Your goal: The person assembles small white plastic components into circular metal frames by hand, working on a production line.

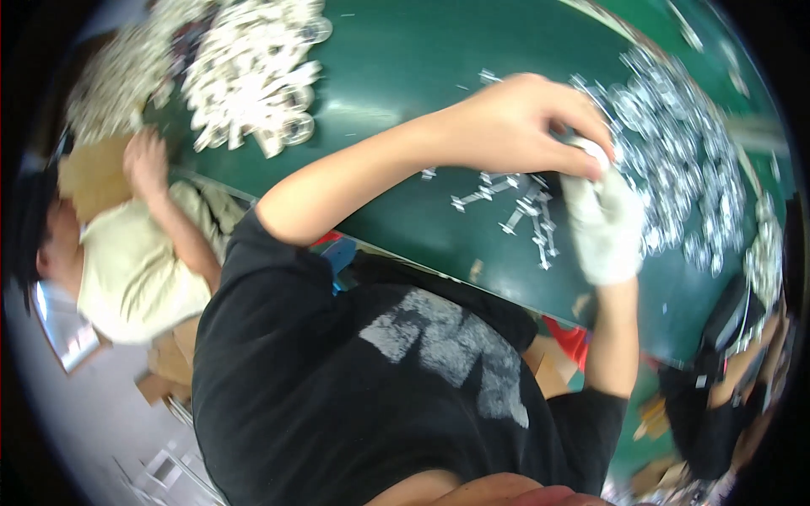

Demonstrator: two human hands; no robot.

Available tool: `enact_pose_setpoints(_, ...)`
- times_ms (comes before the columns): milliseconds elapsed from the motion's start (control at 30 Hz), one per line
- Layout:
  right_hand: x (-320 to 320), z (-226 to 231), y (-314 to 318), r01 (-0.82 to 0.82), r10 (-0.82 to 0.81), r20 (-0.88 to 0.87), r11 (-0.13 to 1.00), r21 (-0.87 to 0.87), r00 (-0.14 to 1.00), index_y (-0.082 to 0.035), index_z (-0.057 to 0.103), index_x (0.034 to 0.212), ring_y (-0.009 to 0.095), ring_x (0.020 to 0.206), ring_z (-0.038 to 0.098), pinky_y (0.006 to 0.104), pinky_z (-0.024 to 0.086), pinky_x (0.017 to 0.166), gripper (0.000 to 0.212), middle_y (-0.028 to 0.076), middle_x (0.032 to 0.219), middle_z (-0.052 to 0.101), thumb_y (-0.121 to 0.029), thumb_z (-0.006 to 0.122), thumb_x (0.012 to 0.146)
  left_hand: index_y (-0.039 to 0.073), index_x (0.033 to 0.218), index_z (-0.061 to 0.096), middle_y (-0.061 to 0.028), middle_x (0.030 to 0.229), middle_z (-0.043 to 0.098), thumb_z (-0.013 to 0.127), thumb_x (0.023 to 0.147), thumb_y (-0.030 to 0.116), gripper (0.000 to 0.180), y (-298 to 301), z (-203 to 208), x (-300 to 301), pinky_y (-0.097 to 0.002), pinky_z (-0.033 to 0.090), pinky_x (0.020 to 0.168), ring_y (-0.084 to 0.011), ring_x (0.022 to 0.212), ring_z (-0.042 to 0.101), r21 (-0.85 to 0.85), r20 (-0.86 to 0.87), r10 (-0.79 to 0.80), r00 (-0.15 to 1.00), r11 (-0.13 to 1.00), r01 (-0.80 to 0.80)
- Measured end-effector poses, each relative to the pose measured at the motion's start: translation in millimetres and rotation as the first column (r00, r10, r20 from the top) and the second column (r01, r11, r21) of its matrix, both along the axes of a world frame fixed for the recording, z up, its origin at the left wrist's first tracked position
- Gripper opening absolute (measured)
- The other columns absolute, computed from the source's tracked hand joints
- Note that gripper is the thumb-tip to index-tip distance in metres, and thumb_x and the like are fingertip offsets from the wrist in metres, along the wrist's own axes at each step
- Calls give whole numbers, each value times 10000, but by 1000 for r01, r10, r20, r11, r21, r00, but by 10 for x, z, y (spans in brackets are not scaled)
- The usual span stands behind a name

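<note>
My bare left hand [527, 126] reaches across from the left, its thumb and fingers closed in a pinch. It meets the fingertips of my right hand [603, 223], which wears a white glove and is also curled closed. Whatever lies between the two hands is hidden by the fingers and blurred. Just below them, several small shiny metal pins [527, 207] with wider ends lie scattered on the green table [396, 63]. Right beside the gloved hand spreads a heap of shiny, clear or metallic round parts [683, 152].
A heap of white parts [253, 72] with round ends lies at the far left of the table, with another pale heap [126, 80] behind it. A co-worker in a light shirt [143, 261] sits at the left. Another person in dark clothes [700, 413] is at the right edge.
</note>
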State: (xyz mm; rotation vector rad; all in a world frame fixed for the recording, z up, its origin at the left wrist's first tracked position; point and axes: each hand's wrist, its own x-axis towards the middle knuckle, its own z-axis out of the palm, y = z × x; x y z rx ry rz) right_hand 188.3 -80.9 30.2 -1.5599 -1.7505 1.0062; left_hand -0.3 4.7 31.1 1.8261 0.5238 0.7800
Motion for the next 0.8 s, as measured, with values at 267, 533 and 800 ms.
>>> enact_pose_setpoints(267, 131, -59, 69, 162, -162, -132, 987, -12, 978, 16, 561, 1389, 98, 828, 565, 253, 477, 799, 423, 39, 940, 646, -188, 591, 1019, -48, 1256, 661, -175, 1165, 706, 824, 869, 224, 501, 1327, 14, -360, -302, 590, 829, -243, 915, 727, -482, 170, 501, 848, 793, -372)
enact_pose_setpoints(533, 54, -112, 50, 80, -84, -80, 995, -60, 993, 36, 642, 1278, 109, 787, 617, 261, 511, 767, 305, 71, 912, 688, -100, 604, 1008, 45, 1161, 718, -179, 1097, 721, 709, 919, 205, 290, 290, 65, -2397, -388, 524, 944, -306, 1069, 677, 658, 84, 871, 483, 316, -684)
enact_pose_setpoints(800, 15, -100, -25, -67, 66, 70, 998, 14, 995, 1, 676, 1198, 234, 888, 725, 333, 560, 850, 247, 171, 1038, 746, -120, 637, 986, 234, 1206, 757, -160, 1533, 478, 763, 843, 428, 412, -411, -449, -2962, -646, 184, 1210, -553, 1469, 211, 856, -171, 976, 138, 217, -470)
